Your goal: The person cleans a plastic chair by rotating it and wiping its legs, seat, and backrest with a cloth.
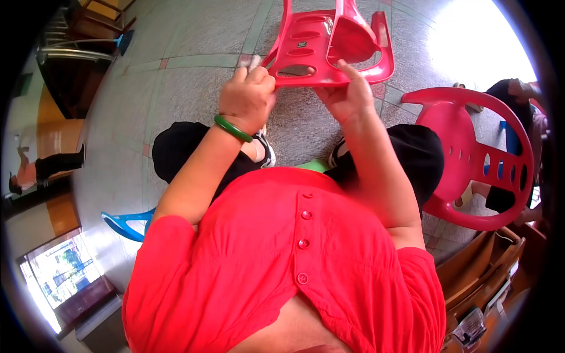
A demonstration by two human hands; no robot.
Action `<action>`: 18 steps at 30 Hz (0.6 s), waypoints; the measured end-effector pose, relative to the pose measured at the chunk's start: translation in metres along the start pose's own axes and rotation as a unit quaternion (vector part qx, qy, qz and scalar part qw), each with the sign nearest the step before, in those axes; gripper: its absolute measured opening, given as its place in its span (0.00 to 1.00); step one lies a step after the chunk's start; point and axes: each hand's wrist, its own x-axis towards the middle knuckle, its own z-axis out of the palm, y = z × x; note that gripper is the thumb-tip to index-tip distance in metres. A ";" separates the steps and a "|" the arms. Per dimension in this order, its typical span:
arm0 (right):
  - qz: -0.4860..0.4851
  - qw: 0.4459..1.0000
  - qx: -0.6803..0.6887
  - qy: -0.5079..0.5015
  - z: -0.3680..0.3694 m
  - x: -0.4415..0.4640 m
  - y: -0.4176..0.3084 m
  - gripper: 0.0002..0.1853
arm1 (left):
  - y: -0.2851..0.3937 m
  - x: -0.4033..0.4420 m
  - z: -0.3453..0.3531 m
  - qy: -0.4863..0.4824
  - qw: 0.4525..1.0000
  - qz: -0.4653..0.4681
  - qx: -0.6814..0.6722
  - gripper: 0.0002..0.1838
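A pink plastic chair (315, 53) with oval slots in its panel is held out in front of me, its near edge toward my body. My left hand (248, 97), a green bangle at the wrist, is closed at the chair's near left corner. A small whitish scrap (254, 62), perhaps cloth, pokes out above its fingers; I cannot make out its kind. My right hand (347, 97) grips the near edge further right, palm turned up and thumb lying over the rim. The chair's far end runs out of view at the top.
Another pink plastic chair (456, 156) stands at my right, with a person (515, 94) beyond it. Low on my left is part of a blue plastic seat (126, 225). Wooden furniture (482, 265) is at the lower right. Another person (44, 167) stands far left on the tiled floor (200, 35).
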 end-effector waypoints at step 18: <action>0.016 0.990 -0.078 -0.119 -0.004 -0.002 -0.038 0.29 | 0.058 0.005 -0.024 -0.006 0.998 0.041 -0.053 0.06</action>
